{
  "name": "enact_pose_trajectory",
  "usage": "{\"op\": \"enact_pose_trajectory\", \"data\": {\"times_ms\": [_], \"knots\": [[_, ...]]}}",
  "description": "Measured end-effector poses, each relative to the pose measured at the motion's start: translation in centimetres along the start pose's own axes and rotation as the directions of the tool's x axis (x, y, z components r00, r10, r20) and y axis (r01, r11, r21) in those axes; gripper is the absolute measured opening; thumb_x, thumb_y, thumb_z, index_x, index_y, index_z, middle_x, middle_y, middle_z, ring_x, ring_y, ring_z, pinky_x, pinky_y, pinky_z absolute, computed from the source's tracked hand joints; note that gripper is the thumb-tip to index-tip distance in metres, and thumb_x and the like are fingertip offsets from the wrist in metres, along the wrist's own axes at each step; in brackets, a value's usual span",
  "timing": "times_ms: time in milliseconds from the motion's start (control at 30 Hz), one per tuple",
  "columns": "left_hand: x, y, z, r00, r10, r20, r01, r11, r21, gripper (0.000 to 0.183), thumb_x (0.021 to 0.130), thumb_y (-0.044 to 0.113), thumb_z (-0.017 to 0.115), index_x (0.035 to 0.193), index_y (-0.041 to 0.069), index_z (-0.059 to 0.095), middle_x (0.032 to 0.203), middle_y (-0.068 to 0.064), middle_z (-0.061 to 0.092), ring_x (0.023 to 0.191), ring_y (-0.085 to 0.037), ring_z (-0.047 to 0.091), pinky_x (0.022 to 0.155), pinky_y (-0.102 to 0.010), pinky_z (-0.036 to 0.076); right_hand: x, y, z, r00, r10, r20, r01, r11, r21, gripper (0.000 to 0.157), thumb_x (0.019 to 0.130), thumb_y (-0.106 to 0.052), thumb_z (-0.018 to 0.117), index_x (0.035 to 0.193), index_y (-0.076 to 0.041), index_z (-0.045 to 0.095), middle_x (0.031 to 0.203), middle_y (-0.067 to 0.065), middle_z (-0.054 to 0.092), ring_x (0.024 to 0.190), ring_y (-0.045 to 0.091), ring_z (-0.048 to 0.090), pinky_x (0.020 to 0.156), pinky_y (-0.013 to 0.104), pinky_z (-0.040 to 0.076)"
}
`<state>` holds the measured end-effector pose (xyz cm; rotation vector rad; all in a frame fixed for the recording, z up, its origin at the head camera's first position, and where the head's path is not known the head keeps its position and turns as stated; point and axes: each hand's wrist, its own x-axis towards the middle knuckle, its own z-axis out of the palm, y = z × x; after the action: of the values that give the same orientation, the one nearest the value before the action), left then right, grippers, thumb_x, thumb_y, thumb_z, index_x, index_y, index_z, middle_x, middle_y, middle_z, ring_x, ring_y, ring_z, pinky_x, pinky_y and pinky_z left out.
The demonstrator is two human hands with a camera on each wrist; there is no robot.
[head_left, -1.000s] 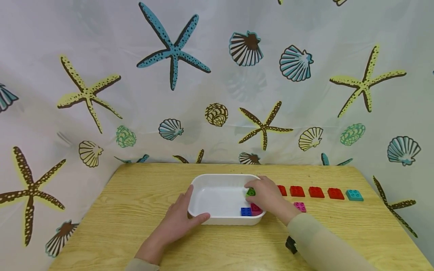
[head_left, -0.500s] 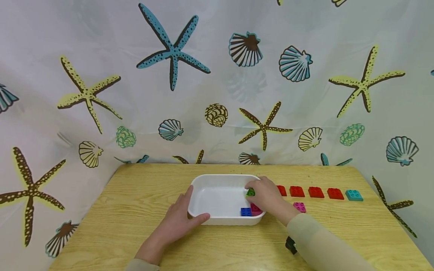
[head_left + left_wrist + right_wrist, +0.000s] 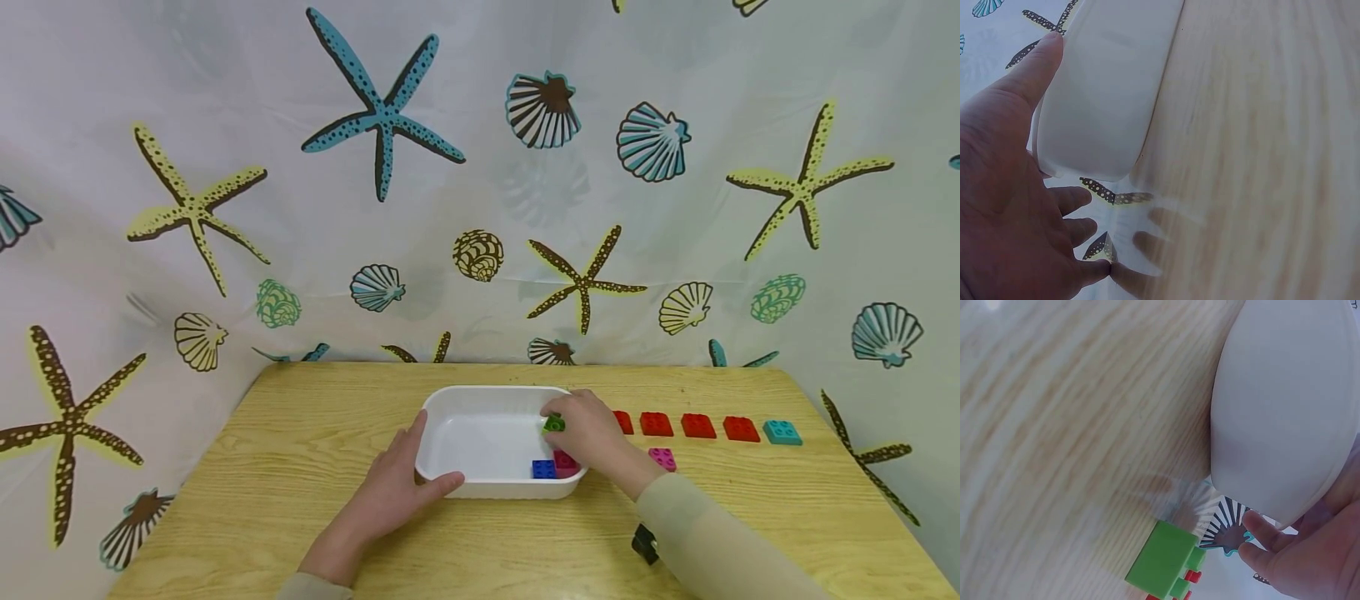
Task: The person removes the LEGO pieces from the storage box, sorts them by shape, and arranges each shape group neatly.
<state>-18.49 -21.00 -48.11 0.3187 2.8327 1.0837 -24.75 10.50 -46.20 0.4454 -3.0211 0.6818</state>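
My left hand (image 3: 390, 483) rests against the left end of a white tray (image 3: 480, 446), its thumb on the near side. In the left wrist view, the other fingers of that hand (image 3: 1016, 187) spread loosely beside the tray (image 3: 1100, 94). Reaching over the tray's right end, my right hand (image 3: 594, 429) pinches a small green toy brick (image 3: 554, 424) inside it. A blue brick (image 3: 543, 469) and a magenta brick (image 3: 565, 461) lie in the near right corner. In the right wrist view, my hand (image 3: 1310, 559) hooks over the rim, its fingertips partly hidden.
Right of the tray runs a row of red bricks (image 3: 699, 426), ending at a turquoise brick (image 3: 783, 432). Nearer lies a pink brick (image 3: 662, 459). Another green brick (image 3: 1163, 559) stands on the table outside the tray. A patterned curtain (image 3: 480, 183) hangs behind.
The green brick in my right fingers has tilted slightly, and the hand has shifted a touch. My left hand and the tray have stayed put.
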Motion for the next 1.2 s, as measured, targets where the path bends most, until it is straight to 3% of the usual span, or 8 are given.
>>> {"op": "enact_pose_trajectory", "data": {"times_ms": [300, 467, 700, 1200], "knots": [[-0.1, 0.2, -0.1, 1.0, -0.008, 0.005, 0.008, 1.0, -0.007, 0.12, 0.098, 0.062, 0.079, 0.177, 0.005, 0.011, 0.177, -0.031, 0.025, 0.162, -0.057, 0.019, 0.124, -0.078, 0.022, -0.2, 0.0, -0.2, 1.0, 0.017, -0.018, -0.016, 0.999, 0.043, 0.032, 0.096, -0.018, 0.089, 0.127, -0.012, 0.083, 0.133, 0.008, 0.077, 0.141, 0.04, 0.056, 0.119, 0.06, 0.045], [0.1, 0.1, 0.0, 1.0, -0.007, 0.008, 0.008, 1.0, -0.004, 0.12, 0.097, 0.062, 0.079, 0.177, 0.005, 0.011, 0.177, -0.03, 0.026, 0.162, -0.058, 0.02, 0.122, -0.079, 0.024, -0.6, -0.1, -0.6, 0.999, 0.011, -0.042, -0.009, 0.999, 0.036, 0.034, 0.097, -0.021, 0.089, 0.129, -0.014, 0.082, 0.144, 0.012, 0.072, 0.148, 0.041, 0.051, 0.121, 0.062, 0.043], [0.3, -0.2, 0.1, 1.0, -0.017, 0.006, 0.017, 1.0, 0.0, 0.12, 0.097, 0.063, 0.079, 0.177, 0.006, 0.011, 0.178, -0.028, 0.025, 0.164, -0.055, 0.016, 0.125, -0.078, 0.018, -1.4, 0.0, -1.4, 0.995, -0.025, -0.096, 0.03, 0.998, 0.053, 0.036, 0.099, -0.02, 0.087, 0.133, -0.011, 0.08, 0.151, 0.015, 0.067, 0.154, 0.042, 0.046, 0.125, 0.063, 0.036], [0.4, -0.2, 0.1, 1.0, -0.017, 0.006, 0.017, 1.0, -0.002, 0.121, 0.097, 0.064, 0.079, 0.178, 0.006, 0.01, 0.178, -0.028, 0.025, 0.164, -0.055, 0.016, 0.125, -0.078, 0.019, -4.4, 1.6, -3.8, 0.966, -0.027, -0.255, 0.064, 0.989, 0.136, 0.038, 0.099, -0.017, 0.086, 0.136, -0.012, 0.079, 0.138, 0.009, 0.074, 0.134, 0.036, 0.059, 0.108, 0.06, 0.054]]}}
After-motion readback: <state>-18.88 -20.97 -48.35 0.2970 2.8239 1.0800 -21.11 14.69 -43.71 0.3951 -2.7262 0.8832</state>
